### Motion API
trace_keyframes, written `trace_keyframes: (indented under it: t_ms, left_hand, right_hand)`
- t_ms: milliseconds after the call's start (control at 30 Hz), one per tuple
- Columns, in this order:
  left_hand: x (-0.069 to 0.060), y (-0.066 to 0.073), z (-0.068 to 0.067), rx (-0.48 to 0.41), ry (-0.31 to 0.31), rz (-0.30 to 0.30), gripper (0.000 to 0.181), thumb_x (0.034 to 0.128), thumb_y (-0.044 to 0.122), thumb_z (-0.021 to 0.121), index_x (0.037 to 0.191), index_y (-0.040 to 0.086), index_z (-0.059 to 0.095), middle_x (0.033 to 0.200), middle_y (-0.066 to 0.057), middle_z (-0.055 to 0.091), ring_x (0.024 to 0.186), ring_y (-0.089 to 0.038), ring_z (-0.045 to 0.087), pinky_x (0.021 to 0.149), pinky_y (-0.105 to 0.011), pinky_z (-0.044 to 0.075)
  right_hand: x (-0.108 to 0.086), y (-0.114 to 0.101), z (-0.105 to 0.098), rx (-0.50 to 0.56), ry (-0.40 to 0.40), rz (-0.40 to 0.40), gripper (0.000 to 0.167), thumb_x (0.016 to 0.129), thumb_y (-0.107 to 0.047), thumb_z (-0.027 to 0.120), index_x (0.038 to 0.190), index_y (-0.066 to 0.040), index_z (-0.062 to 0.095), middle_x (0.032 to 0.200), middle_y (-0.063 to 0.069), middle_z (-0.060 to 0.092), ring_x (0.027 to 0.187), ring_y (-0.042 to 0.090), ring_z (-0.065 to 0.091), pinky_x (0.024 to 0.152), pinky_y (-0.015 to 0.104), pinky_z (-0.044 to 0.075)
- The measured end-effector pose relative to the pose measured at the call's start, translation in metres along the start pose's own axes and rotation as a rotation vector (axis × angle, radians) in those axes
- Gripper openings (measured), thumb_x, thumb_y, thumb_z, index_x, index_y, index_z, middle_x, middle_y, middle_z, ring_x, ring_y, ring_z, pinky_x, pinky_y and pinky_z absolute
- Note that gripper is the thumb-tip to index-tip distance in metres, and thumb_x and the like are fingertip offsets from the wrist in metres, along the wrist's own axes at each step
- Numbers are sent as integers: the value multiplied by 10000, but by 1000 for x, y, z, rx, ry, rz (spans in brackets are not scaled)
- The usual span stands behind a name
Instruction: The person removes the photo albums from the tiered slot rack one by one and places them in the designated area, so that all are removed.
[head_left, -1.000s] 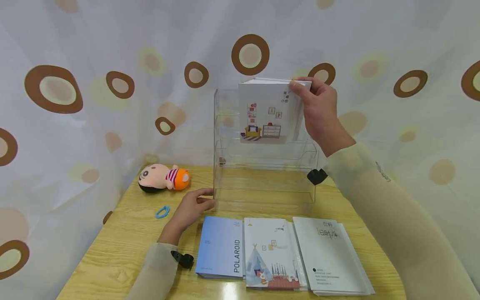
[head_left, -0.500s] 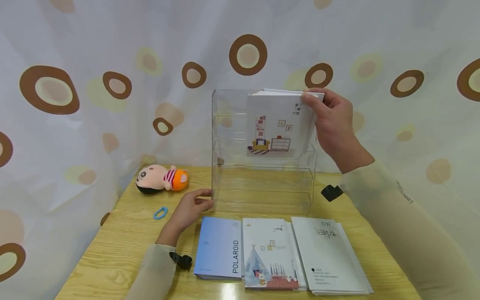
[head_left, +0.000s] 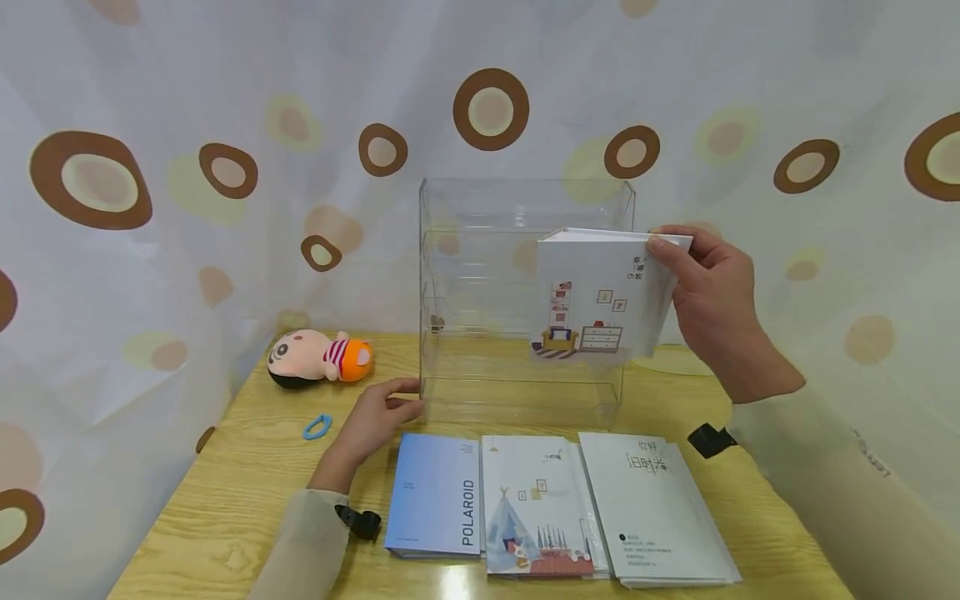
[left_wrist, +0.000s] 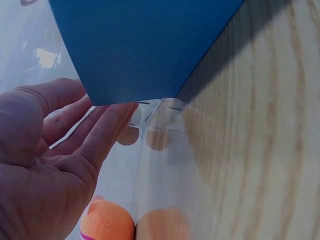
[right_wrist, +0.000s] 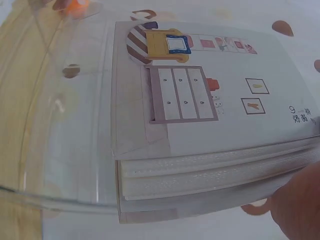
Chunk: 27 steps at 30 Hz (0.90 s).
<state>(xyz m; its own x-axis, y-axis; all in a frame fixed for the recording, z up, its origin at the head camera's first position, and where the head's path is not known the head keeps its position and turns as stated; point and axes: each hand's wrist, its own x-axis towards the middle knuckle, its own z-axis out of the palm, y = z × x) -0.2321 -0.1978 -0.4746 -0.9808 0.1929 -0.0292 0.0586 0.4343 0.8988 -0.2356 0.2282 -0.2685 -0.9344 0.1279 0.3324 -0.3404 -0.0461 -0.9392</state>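
Observation:
My right hand [head_left: 716, 304] pinches a white photo album [head_left: 592, 308] by its upper right corner, thumb in front. A yellow armchair and a chest of drawers are printed on its cover. The right wrist view shows the thick page edges of the album [right_wrist: 210, 175]. It hangs in front of the right side of a clear acrylic tiered rack [head_left: 517, 392]. My left hand [head_left: 375, 425] touches the rack's lower left side with its fingers nearly straight. In the left wrist view, a blue album [left_wrist: 145, 50] partly hides the fingertips of my left hand [left_wrist: 55, 150].
In front of the rack lie a blue POLAROID album [head_left: 435, 496], a white album with a tent picture [head_left: 536, 508] and a larger white album [head_left: 652, 517]. A plush doll [head_left: 318, 357] and a blue ring-shaped item [head_left: 317, 427] lie left on the wooden table [head_left: 195, 500].
My right hand has moved down and to the right with the white album, away from the top tier of the rack. The left hand has stayed at the rack's side.

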Motion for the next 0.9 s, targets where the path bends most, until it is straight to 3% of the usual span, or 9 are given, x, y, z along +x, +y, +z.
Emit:
trace_keyframes:
  t_ms: [200,433,900]
  left_hand:
    - [0,-1,0,-1,-6,-5,476,1122,209,700,1569,59,638,1569,-178,669,1339,-369,721,1103,-507,650]
    - [-1,-2,0,10,-5,0,470,1125,221,697,1565,63,643,1570,-179,669,1346,-375,719,1102,-514,649]
    - [-3,2,1,4,-3,-14,480,1127,207,690,1580,60,628,1587,-183,653,1347,-372,718,1103,-509,650]
  right_hand:
    - [-19,5,-32,-14,35,46,276,1040,-279,828,1258,-115,786,1187,-42,733,1118,192,639,909,141,616]
    - [-37,15,-68,-2,65,112,255,1059,-232,802,1288,-122,781,1204,-45,712,1080,152,636,824,123,624]
    - [-80,25,-118,-103,78,178,170,1091,-180,752,1251,-158,803,1134,-130,740,1021,50,625,789,66,557]
